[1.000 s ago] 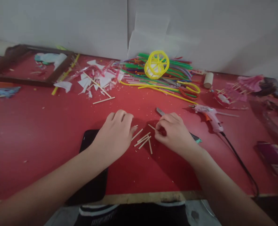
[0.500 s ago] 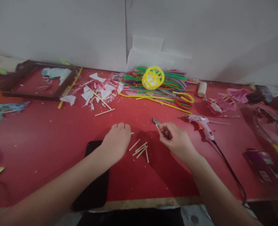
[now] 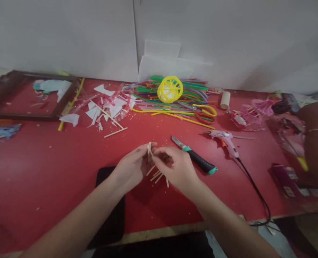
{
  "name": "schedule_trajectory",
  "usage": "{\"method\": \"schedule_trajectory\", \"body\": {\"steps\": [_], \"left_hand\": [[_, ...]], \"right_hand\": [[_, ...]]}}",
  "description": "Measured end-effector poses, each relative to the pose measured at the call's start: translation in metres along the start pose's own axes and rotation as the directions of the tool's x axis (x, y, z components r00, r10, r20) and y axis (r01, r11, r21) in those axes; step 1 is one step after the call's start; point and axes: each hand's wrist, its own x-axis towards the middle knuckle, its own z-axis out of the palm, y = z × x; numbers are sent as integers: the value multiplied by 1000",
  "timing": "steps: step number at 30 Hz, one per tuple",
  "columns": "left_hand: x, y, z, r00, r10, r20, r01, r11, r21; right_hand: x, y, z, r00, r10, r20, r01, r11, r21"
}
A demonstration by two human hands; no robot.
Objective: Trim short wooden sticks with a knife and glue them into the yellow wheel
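Observation:
My left hand (image 3: 132, 166) and my right hand (image 3: 175, 168) meet over the red table (image 3: 53, 157). Together they pinch a couple of short wooden sticks (image 3: 149, 148) that stand upright between the fingertips. Under the hands lie several more cut sticks (image 3: 159, 176) in a loose pile. A craft knife (image 3: 196, 160) with a black and teal handle lies just right of my right hand, untouched.
A black phone (image 3: 109, 211) lies under my left forearm. A pink glue gun (image 3: 226, 138) with its cable lies to the right. Coloured straws and a yellow wheel (image 3: 170, 89) lie at the back, paper scraps (image 3: 105, 104) beside them, a wooden frame (image 3: 27, 95) far left.
My right hand has left the craft knife on the table. Both hands came together and lifted short sticks upright between their fingertips.

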Motion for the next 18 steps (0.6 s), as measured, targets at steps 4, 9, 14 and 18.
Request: {"method": "schedule_trajectory", "body": {"steps": [4, 9, 14, 18], "left_hand": [[6, 5, -11, 999, 13, -44, -16, 997, -70], [7, 10, -17, 999, 24, -34, -29, 987, -158], [4, 13, -15, 1000, 9, 8, -7, 973, -230], [4, 17, -16, 998, 51, 41, -38, 957, -287]], "right_hand": [[-3, 6, -12, 973, -189, 130, 208, 966, -152], [-4, 8, -37, 734, -206, 647, 589, 667, -456], [11, -5, -22, 596, -70, 800, 723, 480, -497], [26, -11, -2, 556, 0, 831, 731, 477, -488]]}}
